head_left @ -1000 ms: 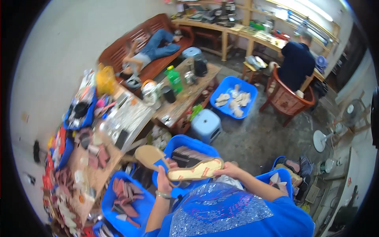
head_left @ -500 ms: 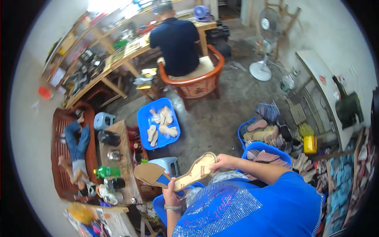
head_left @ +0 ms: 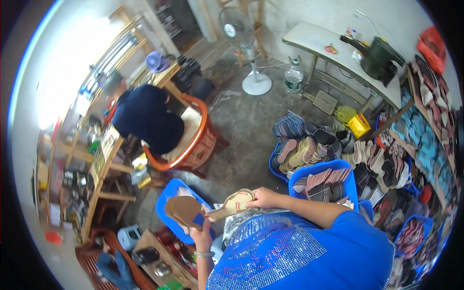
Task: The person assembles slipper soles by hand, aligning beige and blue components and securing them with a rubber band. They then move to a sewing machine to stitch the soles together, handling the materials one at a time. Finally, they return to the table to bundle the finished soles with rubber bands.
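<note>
left fingers (head_left: 206, 224) hold brown sole (head_left: 182, 210) | right fingers (head_left: 256, 197) hold cream sole (head_left: 236, 203) | co-worker (head_left: 151, 118) seated

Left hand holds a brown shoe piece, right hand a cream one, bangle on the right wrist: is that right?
Not quite: the head view shows the bangle on the left wrist. The left hand does hold the brown shoe piece and the right hand the cream one.

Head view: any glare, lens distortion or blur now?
Head view: glare whites out the upper left, beyond the seated co-worker; head view: fisheye bows the white table, corners dark; head view: bench clutter far left looks soft, pale insole somewhat crisper.
</note>
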`<state>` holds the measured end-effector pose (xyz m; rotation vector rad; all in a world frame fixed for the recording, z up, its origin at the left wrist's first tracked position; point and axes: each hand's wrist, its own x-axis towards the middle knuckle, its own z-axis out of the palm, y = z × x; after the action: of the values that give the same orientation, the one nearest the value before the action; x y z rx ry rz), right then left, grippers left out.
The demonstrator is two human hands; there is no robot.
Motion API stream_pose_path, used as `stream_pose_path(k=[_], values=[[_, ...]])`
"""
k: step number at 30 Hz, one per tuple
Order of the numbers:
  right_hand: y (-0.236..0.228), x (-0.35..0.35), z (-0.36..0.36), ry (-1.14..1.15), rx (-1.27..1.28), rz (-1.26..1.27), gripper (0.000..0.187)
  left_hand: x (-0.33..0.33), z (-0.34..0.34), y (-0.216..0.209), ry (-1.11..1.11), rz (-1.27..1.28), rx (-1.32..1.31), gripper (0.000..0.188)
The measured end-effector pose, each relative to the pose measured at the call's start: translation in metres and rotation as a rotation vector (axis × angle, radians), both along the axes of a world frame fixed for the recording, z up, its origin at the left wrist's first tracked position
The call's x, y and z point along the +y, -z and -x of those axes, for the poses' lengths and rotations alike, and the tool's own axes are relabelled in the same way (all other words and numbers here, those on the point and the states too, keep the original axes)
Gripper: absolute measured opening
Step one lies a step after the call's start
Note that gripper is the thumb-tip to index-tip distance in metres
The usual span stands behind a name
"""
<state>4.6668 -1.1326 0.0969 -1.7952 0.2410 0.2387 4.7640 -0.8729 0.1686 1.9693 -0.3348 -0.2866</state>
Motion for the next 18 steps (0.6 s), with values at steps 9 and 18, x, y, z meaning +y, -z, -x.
stream_pose_path(k=[9, 18], values=[[-0.005, -0.050, -0.168, 0.037, 0.031, -0.261, 0.029, -0.082, -0.186, 0.031, 0.359, 0.053, 0.061, 0.020], [0.010, -0.166, -0.247, 0.302, 0.078, -0.065, 0.037, -0.251, -0.336, 0.052, 0.716, -0.204, 0.016, 0.021]])
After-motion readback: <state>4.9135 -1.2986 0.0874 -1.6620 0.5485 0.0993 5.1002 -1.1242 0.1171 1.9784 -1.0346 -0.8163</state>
